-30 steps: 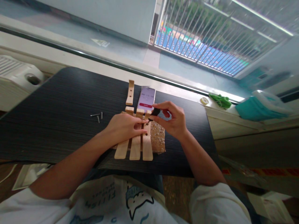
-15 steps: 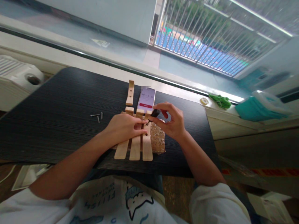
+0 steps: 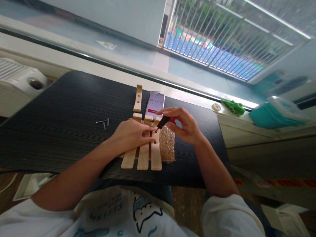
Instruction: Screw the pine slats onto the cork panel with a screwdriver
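Three flared wooden pieces, left, middle and right, lie side by side across a brown block wrapped in clear plastic. My left hand rests flat over them, thumb and forefinger stretched apart near two holes in the right piece. Between the fingers of my right hand is a screwdriver with a dark handle. It tilts, and its tip meets the right piece at the upper hole. Whether a screw sits there is too small to tell.
On the black table lie several loose screws, left of my hand. A fourth wooden piece and a phone showing a timer are beyond the block. A tape roll and green cloth sit on the sill.
My right hand's fingers have shifted round the screwdriver handle, and the hand has moved slightly right, uncovering more of the handle. My left hand stays in place.
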### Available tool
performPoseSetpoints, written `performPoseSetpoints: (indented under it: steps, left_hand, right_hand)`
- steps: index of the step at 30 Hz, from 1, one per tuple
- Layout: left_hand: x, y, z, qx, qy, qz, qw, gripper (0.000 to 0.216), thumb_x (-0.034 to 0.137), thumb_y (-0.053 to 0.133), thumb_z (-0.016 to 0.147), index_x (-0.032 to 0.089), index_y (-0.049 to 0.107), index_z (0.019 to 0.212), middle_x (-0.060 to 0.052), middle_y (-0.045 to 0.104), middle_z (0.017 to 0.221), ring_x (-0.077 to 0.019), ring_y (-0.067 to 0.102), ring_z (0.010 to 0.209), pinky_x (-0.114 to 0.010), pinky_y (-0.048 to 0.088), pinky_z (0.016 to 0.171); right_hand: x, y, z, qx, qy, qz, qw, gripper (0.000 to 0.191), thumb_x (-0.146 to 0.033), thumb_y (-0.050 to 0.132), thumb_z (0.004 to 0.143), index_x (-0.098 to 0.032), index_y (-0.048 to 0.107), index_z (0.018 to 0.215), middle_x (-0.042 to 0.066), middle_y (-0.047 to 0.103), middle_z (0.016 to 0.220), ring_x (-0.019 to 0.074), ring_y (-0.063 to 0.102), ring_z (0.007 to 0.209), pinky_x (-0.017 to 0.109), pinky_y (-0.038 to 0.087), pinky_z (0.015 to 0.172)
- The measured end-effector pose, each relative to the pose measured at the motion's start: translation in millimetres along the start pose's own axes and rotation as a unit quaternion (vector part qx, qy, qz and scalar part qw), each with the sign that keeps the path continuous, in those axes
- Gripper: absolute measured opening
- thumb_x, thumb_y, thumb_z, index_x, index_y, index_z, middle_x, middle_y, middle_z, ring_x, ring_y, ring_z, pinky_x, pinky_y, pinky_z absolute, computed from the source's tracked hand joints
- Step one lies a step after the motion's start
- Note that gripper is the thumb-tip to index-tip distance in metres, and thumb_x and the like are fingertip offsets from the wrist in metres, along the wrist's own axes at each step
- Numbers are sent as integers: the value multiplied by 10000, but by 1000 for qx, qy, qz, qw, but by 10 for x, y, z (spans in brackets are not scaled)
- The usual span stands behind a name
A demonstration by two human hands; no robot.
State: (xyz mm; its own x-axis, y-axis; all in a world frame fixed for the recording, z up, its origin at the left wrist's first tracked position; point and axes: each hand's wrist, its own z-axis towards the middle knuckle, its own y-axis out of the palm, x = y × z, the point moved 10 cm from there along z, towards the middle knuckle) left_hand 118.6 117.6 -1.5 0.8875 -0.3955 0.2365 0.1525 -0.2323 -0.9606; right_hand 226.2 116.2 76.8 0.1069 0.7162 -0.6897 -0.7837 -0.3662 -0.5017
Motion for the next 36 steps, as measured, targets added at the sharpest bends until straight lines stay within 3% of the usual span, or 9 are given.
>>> performPoseSetpoints:
  steps: [8,11,16,36]
  left_hand:
    - [4,-1,4,-1,-3,10,1000,478,644,496,837,348,689,1159,-25,757,958,-248,687,855,-299,402,639]
    - [14,-2,2,-4,-3,13,1000,471,638,502,840,347,689,1159,-25,756,989,-251,688,879,-299,410,649]
    - [22,-7,2,-1,0,16,1000,482,642,511,838,347,677,1182,-28,753,1022,-258,690,904,-301,421,663]
    - [16,-3,4,10,4,28,1000,480,655,510,835,364,673,1180,-25,761,976,-260,698,876,-298,417,637]
  right_hand:
    - [97,27,-27,-25,62,21,998,314,-221,550,914,-263,517,1224,14,698,1072,113,670,856,252,509,647]
    - [65,27,-2,-35,60,10,998,281,-235,555,915,-244,575,1196,14,718,1064,91,651,783,247,501,642]
    - [9,-44,21,-3,44,-21,999,254,-217,603,887,-226,632,1139,10,752,1005,43,501,573,230,463,572]
    - [55,-184,-9,95,85,-61,990,224,-213,744,744,-248,690,958,-49,734,832,41,386,519,222,354,475]
